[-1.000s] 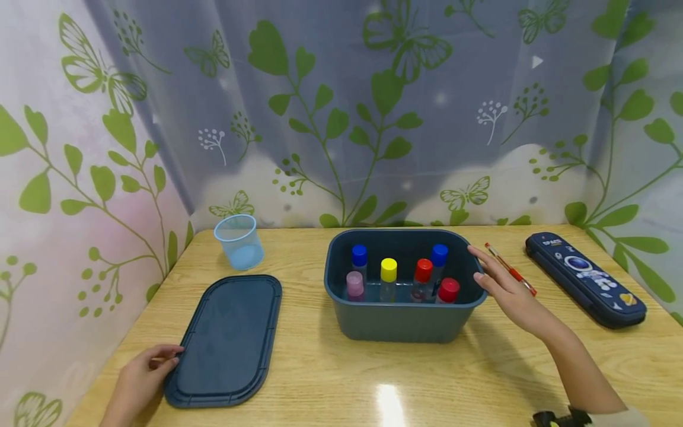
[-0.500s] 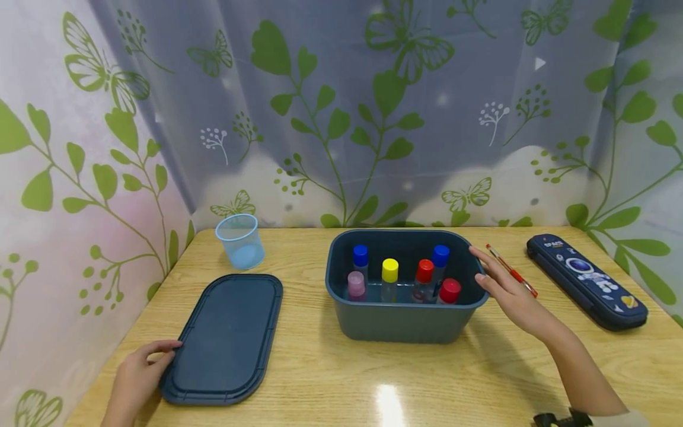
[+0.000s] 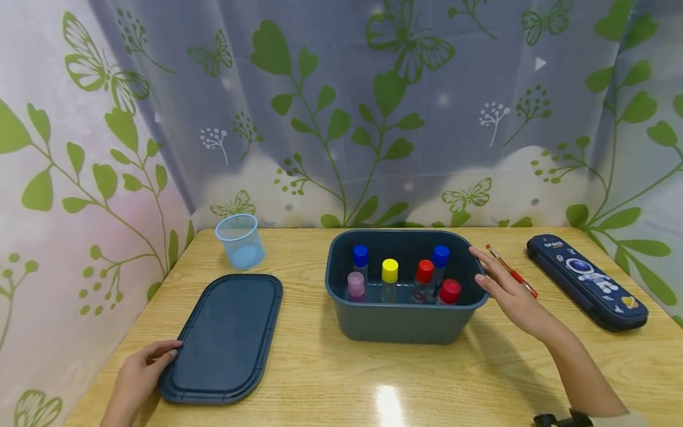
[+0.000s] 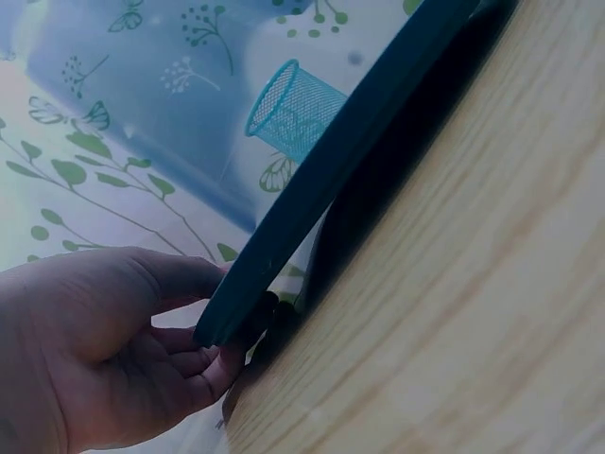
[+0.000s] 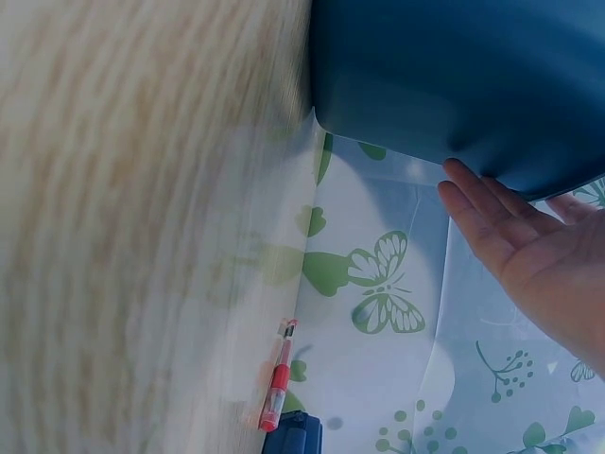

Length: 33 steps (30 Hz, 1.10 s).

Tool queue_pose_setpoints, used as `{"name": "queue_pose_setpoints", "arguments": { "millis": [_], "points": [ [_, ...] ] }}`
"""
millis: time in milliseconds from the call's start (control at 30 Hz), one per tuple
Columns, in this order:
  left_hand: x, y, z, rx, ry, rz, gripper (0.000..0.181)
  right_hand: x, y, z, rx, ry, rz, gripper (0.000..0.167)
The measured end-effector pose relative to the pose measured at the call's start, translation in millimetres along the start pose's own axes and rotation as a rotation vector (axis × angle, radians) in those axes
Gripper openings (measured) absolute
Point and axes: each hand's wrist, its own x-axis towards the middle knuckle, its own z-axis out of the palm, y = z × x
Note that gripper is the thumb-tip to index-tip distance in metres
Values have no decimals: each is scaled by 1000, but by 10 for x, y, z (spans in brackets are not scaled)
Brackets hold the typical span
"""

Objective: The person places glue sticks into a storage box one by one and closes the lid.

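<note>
My left hand pinches the near left edge of a dark blue-green lid, thumb on top and fingers underneath. In the left wrist view, the held edge of the lid stands slightly off the table. Toward the middle sits a matching plastic storage bin, upright, with several small bottles inside under blue, red, pink and yellow caps. My right hand rests against the right end of the bin, fingers straight along its outer wall and thumb at the rim.
Behind the lid stands a light blue mesh cup. A red pen lies right of the bin, beside a dark blue pencil case. A patterned curtain closes off the table's back and sides.
The lid's near end has shifted slightly left with my left hand, mostly in the first half second. My right hand and the bin keep their places.
</note>
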Motion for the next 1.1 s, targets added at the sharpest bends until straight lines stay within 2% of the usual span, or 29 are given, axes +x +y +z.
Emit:
{"name": "queue_pose_setpoints", "arguments": {
  "millis": [233,500,933,1000,1100],
  "points": [
    [15,-48,3,-37,-15,-19,29,-1,3,4,9,-8,0,53],
    [-1,24,-36,-140,-62,-95,33,-3,-1,1,-27,10,2,53],
    [6,19,-54,-392,-161,-223,54,8,7,1,-22,8,-6,53],
    [11,13,-56,-429,-170,-236,52,7,7,-2,-24,8,-3,53],
    [16,7,-65,-515,-184,-244,39,6,5,-4,-24,4,2,53]
  ]
}}
